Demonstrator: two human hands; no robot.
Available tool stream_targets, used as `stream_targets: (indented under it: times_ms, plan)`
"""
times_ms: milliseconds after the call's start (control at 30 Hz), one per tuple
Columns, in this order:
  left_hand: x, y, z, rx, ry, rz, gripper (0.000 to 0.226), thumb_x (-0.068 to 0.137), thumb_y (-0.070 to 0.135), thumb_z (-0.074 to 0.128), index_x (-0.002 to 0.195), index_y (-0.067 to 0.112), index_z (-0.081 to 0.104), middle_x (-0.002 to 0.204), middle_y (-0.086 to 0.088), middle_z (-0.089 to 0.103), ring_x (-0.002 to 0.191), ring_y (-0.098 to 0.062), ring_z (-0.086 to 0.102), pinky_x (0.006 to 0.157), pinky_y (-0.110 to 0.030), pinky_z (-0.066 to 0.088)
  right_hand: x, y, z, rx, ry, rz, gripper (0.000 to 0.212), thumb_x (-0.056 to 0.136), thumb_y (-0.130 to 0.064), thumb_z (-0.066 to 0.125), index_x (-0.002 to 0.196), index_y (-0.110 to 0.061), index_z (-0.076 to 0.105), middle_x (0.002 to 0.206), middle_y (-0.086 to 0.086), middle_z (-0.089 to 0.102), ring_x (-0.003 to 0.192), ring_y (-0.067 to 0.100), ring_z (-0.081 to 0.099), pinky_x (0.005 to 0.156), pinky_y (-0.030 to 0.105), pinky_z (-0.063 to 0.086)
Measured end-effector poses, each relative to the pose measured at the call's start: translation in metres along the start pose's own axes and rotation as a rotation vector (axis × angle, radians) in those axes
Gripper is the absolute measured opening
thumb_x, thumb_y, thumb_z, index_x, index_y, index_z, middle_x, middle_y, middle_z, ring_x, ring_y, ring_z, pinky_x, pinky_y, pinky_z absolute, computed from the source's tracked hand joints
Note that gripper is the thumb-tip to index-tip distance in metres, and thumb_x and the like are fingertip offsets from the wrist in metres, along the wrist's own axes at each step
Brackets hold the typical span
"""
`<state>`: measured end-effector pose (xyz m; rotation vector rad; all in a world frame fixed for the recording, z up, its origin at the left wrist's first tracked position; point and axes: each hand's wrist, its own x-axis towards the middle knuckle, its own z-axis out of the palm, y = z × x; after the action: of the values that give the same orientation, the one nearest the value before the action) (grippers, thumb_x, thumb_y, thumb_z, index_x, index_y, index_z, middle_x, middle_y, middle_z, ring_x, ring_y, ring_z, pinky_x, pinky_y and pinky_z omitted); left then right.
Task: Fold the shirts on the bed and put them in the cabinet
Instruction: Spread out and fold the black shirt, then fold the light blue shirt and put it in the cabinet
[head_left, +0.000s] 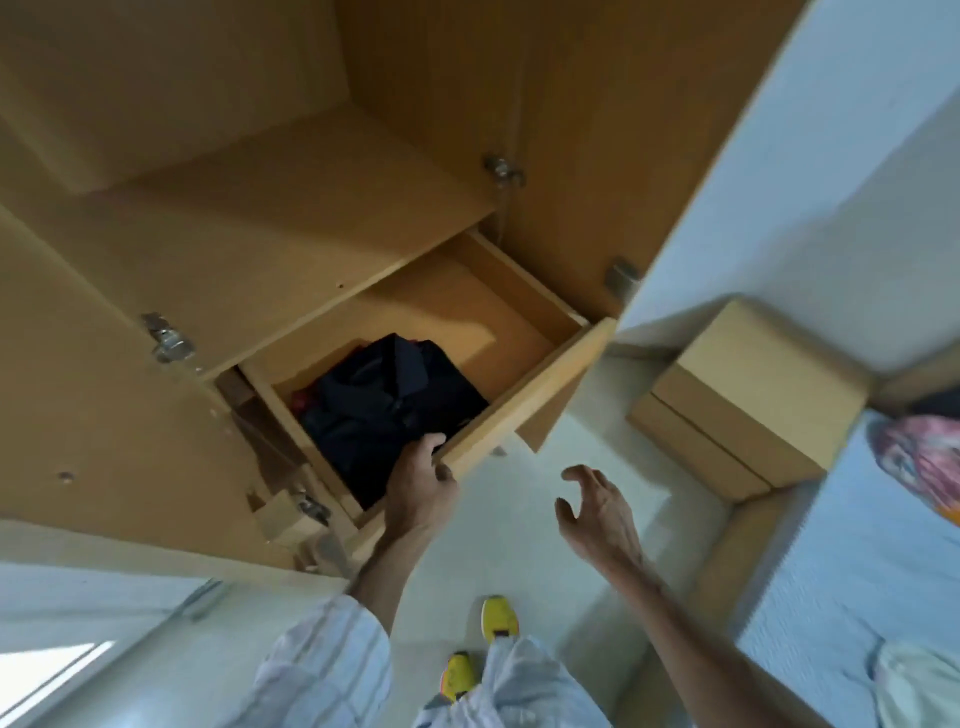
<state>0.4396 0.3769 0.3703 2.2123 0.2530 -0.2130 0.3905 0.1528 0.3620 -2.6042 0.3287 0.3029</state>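
A: What does the shirt look like?

B: The folded shirt (387, 410) is dark navy with a collar, lying flat. Something red (303, 399) peeks out at its left edge, under it or beside it; I cannot tell which.

A: Where is it?

B: In the open drawer (524, 400) of the wooden cabinet (260, 228), at the drawer's near-left end. The far-right part of the drawer floor is bare wood.

A: And the hands?

B: The left hand (423, 480) has its grip curled over the drawer's front edge, fingertips inside and just touching the shirt's near edge. The right hand (597, 512) hangs in the air to the right of the drawer, apart from it, fingers spread and loosely bent, holding nothing.

A: Other containers?

B: A closed cardboard box (748, 400) stands on the floor to the right, between the cabinet door (779, 171) and the bed (852, 561). What it holds is hidden.

A: Anything on the bed?

B: A pink patterned cloth (922, 457) at the far right edge and a pale cloth (917, 686) nearer; both are blurred.
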Motion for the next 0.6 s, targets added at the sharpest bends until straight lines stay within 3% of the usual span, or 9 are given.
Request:
stream_targets:
  times_ms: [167,333,433,600]
  plan:
    - [-0.045,0.018,0.041,0.067,-0.152,0.197,0.035,0.096,0.007,0.052,0.128,0.019,0.061,0.131,0.000,0.063,0.122,-0.019,0.058,0.100,-0.035,0.049,-0.086,0.084,-0.001,0.089,-0.029,0.307,0.037,0.094,-0.022,0.062,0.130,-0.014,0.055,0.133,0.005,0.060,0.124,0.024,0.056,0.100,0.030,0.041]
    - [-0.101,0.036,0.113,0.182,-0.495,0.306,0.037,0.097,0.011,0.049,0.130,0.022,0.059,0.133,0.002,0.062,0.121,-0.017,0.059,0.097,-0.029,0.048,-0.191,0.156,0.000,0.189,0.003,0.627,0.037,0.099,-0.026,0.058,0.135,-0.018,0.052,0.134,0.001,0.060,0.120,0.019,0.058,0.093,0.025,0.042]
    - [-0.146,0.045,0.159,0.260,-0.688,0.371,0.034,0.096,0.009,0.051,0.126,0.021,0.062,0.128,0.000,0.066,0.116,-0.017,0.061,0.092,-0.023,0.045,-0.260,0.197,0.013,0.284,0.068,0.790,0.035,0.097,-0.027,0.060,0.131,-0.018,0.055,0.134,0.000,0.061,0.121,0.019,0.058,0.099,0.028,0.043]
    - [-0.241,0.041,0.227,0.426,-0.989,0.485,0.035,0.095,0.012,0.055,0.129,0.018,0.061,0.126,-0.005,0.066,0.115,-0.023,0.062,0.096,-0.027,0.047,-0.378,0.264,0.050,0.417,0.122,1.012,0.038,0.093,-0.025,0.066,0.129,-0.013,0.059,0.129,0.004,0.065,0.113,0.021,0.061,0.096,0.028,0.043]
